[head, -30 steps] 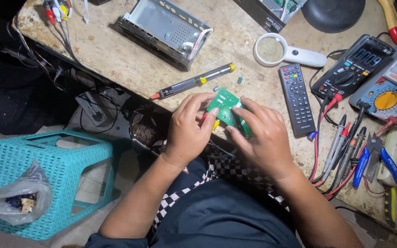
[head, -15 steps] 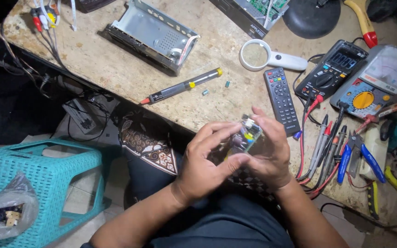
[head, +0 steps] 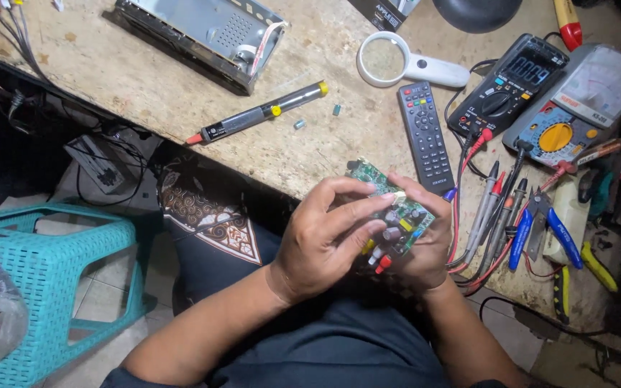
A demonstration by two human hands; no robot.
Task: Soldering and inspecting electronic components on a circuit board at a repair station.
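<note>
Both hands grip a green circuit board (head: pixel 389 215) at lower centre: right hand (head: pixel 425 248) cradling beneath, left hand (head: pixel 325 237) pinching its components. The opened metal casing (head: pixel 199 39) lies upper left.

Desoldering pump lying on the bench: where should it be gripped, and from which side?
Probably grip the desoldering pump around its dark barrel mid-length, from above, fingers across the long axis. It lies flat and diagonal on the workbench, red tip at the near edge, yellow plunger toward the metal chassis, with bare bench either side.
</note>
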